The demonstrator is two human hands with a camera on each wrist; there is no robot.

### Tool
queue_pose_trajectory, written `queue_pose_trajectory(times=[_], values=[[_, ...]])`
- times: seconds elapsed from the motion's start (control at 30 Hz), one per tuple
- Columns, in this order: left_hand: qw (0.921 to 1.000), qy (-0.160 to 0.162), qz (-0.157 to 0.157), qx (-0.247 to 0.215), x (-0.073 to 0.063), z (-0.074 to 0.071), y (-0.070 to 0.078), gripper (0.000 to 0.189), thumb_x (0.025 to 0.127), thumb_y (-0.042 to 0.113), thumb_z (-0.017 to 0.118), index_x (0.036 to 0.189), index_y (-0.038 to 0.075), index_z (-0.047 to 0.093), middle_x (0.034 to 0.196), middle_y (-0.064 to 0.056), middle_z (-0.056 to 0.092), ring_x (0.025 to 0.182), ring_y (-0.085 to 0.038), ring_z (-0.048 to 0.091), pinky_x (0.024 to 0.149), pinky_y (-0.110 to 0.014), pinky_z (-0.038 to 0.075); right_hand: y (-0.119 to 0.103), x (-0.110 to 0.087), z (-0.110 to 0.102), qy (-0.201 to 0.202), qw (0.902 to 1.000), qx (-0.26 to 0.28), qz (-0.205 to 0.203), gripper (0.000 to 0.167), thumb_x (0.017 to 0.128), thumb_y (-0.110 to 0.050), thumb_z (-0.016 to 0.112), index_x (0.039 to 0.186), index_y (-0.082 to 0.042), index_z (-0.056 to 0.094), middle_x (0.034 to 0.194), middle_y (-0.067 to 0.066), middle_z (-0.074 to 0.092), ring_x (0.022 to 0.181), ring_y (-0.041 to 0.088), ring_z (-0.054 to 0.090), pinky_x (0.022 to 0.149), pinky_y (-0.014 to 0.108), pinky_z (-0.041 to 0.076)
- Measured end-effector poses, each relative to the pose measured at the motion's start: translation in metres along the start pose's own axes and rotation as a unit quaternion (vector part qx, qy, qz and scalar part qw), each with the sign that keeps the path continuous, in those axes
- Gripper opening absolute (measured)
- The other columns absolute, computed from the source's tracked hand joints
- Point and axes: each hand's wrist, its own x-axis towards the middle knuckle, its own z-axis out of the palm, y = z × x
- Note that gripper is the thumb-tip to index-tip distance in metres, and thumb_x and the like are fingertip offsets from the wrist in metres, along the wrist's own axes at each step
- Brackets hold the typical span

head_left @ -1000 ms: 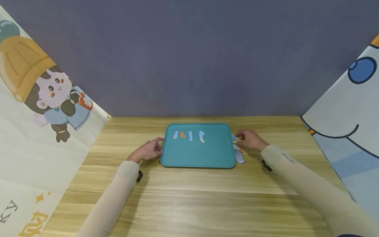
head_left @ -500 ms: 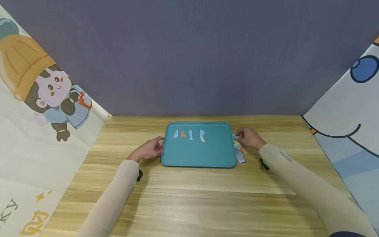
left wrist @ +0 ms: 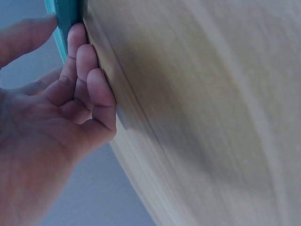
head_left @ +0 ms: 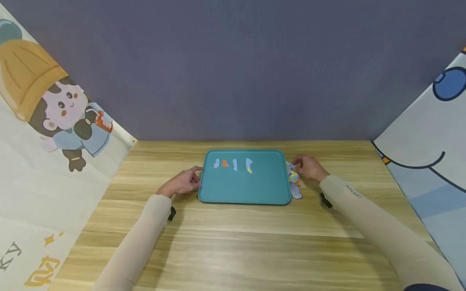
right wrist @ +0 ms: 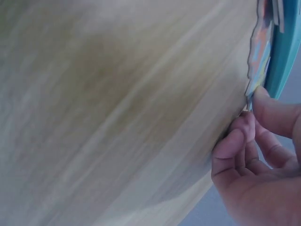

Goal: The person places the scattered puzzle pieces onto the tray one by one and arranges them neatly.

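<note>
A teal tray [head_left: 244,190] lies on the table, with several small, flat jigsaw pieces [head_left: 249,165] in a row near its far left side. My left hand [head_left: 181,182] grips the tray's left edge. In the left wrist view, its thumb [left wrist: 28,37] touches the rim and the other fingers curl beside it. Against the tray's right side lies an overlapping pile of colourful jigsaw pieces [head_left: 294,177]. At the far end of that pile my right hand [head_left: 309,166] pinches a jigsaw piece [right wrist: 256,87], partly hidden by the thumb and fingers.
A grey-lilac jigsaw piece [head_left: 295,191] sticks out at the pile's near end, touching the tray. The wooden table [head_left: 233,246] ends at a dark back wall [head_left: 233,72]. Panels printed with cartoons [head_left: 65,113] flank it on both sides.
My right hand has shifted slightly outward, and more of the yellow and blue piece shows beside the tray. The left hand stays at the tray's edge. The head view tilts a little.
</note>
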Motion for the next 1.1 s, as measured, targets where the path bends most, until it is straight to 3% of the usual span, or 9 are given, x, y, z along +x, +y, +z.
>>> queue_pose_trajectory(times=[0.17, 0.27, 0.37, 0.47, 0.6, 0.8, 1.1], values=[[1.0000, 0.002, -0.007, 0.000, 0.001, -0.001, 0.000, 0.066, 0.089, 0.011, 0.065, 0.145, 0.003, 0.031, 0.096, -0.007, 0.060, 0.087, -0.019, 0.058, 0.076, -0.036, 0.048, 0.000, 0.000, -0.003, 0.007, 0.9998, -0.001, 0.018, 0.025, 0.088, -0.001, 0.062, 0.111, 0.009, 0.058, 0.082, 0.012, 0.056, 0.071, 0.019, 0.051, 0.063, 0.031, 0.043], [0.9999, 0.001, -0.010, 0.000, 0.001, -0.001, 0.000, 0.066, 0.089, 0.011, 0.065, 0.145, 0.003, 0.031, 0.096, -0.007, 0.060, 0.087, -0.019, 0.058, 0.076, -0.036, 0.048, 0.001, 0.000, -0.005, 0.007, 0.9999, -0.002, 0.010, 0.028, 0.088, 0.000, 0.060, 0.114, 0.011, 0.056, 0.093, 0.019, 0.060, 0.078, 0.025, 0.056, 0.068, 0.035, 0.047], [1.0000, -0.003, -0.008, -0.001, 0.002, -0.001, 0.000, 0.066, 0.089, 0.010, 0.065, 0.145, 0.002, 0.031, 0.096, -0.008, 0.060, 0.086, -0.019, 0.058, 0.075, -0.036, 0.048, 0.003, 0.001, -0.008, 0.008, 0.9997, -0.004, -0.021, 0.035, 0.087, 0.000, 0.062, 0.119, 0.012, 0.054, 0.107, 0.024, 0.059, 0.097, 0.035, 0.056, 0.082, 0.046, 0.046], [1.0000, -0.004, -0.007, -0.004, 0.001, -0.002, 0.000, 0.066, 0.089, 0.010, 0.065, 0.145, 0.002, 0.031, 0.097, -0.008, 0.060, 0.087, -0.019, 0.058, 0.075, -0.035, 0.048, 0.005, 0.002, -0.011, 0.000, 0.9970, -0.019, -0.075, 0.045, 0.082, -0.004, 0.072, 0.121, 0.010, 0.056, 0.118, 0.026, 0.055, 0.111, 0.042, 0.048, 0.095, 0.054, 0.036], [1.0000, -0.003, -0.006, -0.006, 0.000, -0.002, 0.001, 0.065, 0.089, 0.009, 0.065, 0.144, 0.001, 0.032, 0.097, -0.009, 0.060, 0.087, -0.019, 0.058, 0.075, -0.036, 0.048, 0.006, 0.000, -0.012, -0.025, 0.9910, -0.048, -0.122, 0.053, 0.073, -0.011, 0.082, 0.118, 0.007, 0.060, 0.120, 0.025, 0.055, 0.117, 0.044, 0.043, 0.099, 0.057, 0.028], [1.0000, -0.002, -0.002, -0.005, -0.001, -0.001, 0.002, 0.065, 0.088, 0.009, 0.065, 0.144, 0.000, 0.032, 0.095, -0.008, 0.060, 0.085, -0.019, 0.058, 0.075, -0.036, 0.048, 0.005, -0.003, -0.011, -0.038, 0.9902, -0.069, -0.115, 0.055, 0.072, -0.013, 0.082, 0.118, 0.006, 0.060, 0.124, 0.025, 0.053, 0.123, 0.046, 0.036, 0.103, 0.057, 0.018], [1.0000, -0.003, -0.006, -0.006, -0.001, 0.000, 0.004, 0.065, 0.089, 0.008, 0.064, 0.144, 0.001, 0.031, 0.096, -0.008, 0.060, 0.086, -0.019, 0.058, 0.075, -0.036, 0.048, 0.005, -0.005, -0.010, -0.037, 0.9924, -0.068, -0.095, 0.056, 0.071, -0.017, 0.084, 0.119, 0.004, 0.061, 0.126, 0.023, 0.052, 0.124, 0.046, 0.035, 0.102, 0.058, 0.022]])
